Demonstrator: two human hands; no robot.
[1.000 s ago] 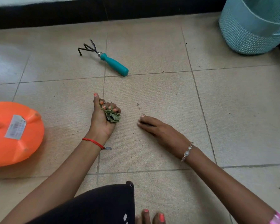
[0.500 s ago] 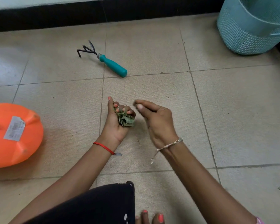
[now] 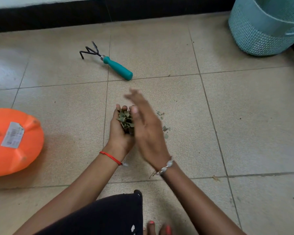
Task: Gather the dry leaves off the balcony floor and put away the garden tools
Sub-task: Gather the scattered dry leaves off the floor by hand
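The left hand (image 3: 119,134) is cupped palm up, its fingers curled round a clump of dry leaves (image 3: 126,121). The right hand (image 3: 148,129) is held on edge just beside it with the fingers straight and nothing gripped. It is blurred, so contact with the clump cannot be confirmed.

The clump is thus kept above the tiled floor (image 3: 244,116), in front of the knees. A few leaf scraps (image 3: 165,128) are seen on the tile just to the right of the right hand, which makes them nearer to that free hand than to the loaded one.

The hand cultivator (image 3: 116,67) is laid ahead of both hands and a little to the left. Its long axis is set diagonally, with the tines far and left and the teal handle's butt turned towards the hands. It is judged best taken by the empty right hand.

The teal basket (image 3: 261,31) is placed well apart at the far right. An orange plastic container (image 3: 15,146) is seen at the left edge.
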